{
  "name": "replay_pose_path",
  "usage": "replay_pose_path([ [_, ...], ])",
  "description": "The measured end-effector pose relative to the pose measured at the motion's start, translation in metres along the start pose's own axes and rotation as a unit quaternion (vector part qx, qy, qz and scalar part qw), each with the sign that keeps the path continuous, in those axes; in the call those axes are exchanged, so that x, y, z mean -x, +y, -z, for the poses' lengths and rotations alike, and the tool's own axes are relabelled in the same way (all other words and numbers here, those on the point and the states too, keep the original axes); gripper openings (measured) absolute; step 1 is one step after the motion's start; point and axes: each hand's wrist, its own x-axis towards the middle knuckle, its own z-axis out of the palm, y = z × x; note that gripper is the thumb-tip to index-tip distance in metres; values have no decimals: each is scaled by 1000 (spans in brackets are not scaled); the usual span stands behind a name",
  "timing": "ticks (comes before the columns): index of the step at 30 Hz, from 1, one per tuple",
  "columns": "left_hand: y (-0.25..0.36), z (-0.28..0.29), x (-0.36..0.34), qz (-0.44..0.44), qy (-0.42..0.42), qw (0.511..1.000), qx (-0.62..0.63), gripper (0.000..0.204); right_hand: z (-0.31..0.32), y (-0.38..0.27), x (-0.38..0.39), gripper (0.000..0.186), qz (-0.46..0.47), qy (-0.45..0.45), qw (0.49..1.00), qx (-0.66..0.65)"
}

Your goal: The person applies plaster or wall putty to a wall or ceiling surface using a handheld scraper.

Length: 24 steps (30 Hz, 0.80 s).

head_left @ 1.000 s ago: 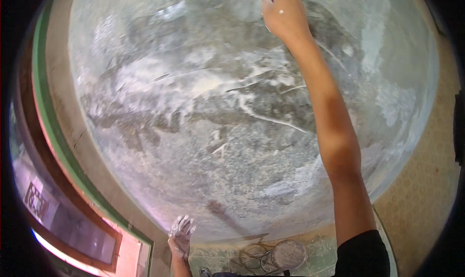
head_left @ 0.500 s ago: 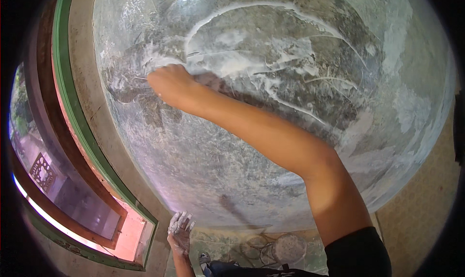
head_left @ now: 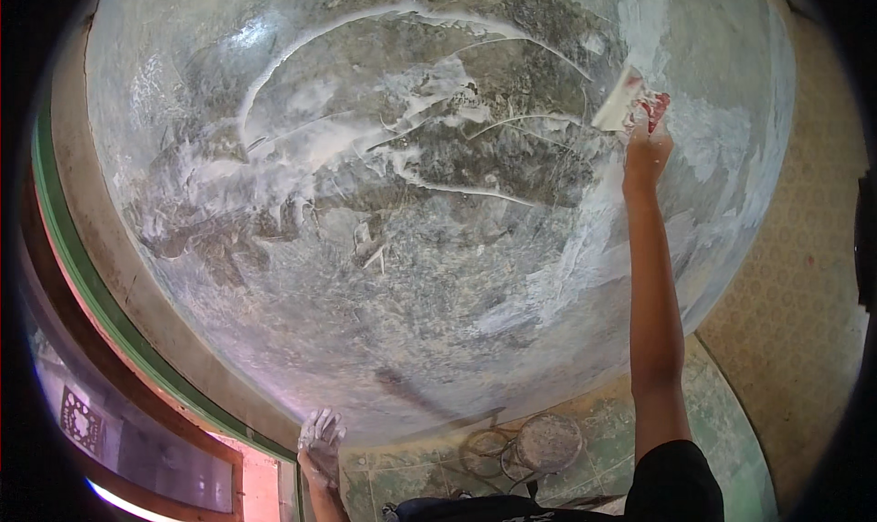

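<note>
A grey wall (head_left: 402, 284) fills most of the view, with white paste smeared in arcs and streaks over a darker patch. My right hand (head_left: 647, 157) is closed round a putty knife (head_left: 619, 100) with a wide pale blade and red on its paste-covered grip part. Its blade lies against the wall at the right edge of the dark patch. Low at the left, my left hand (head_left: 321, 435) is raised with spread fingers, coated in white, and holds nothing.
A window (head_left: 137, 421) with a green and brown frame stands at the lower left. On the green tiled floor (head_left: 621, 444) below sit a round bucket (head_left: 548, 444) and a coiled hose or cable (head_left: 484, 451). A tan patterned surface (head_left: 786, 294) runs along the right.
My right hand has swung from the left side of the dark patch to its right edge, and the putty knife now shows. The view has turned right. My left hand remains low and open.
</note>
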Motion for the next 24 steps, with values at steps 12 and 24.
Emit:
replay_pose_path([
  [12,-6,42,-13,-12,-42,994,101,79,-128,-59,20,24,101,-22,980,169],
  [24,36,162,-44,12,37,992,117,65,-267,-172,112,27,154,-93,949,259],
])
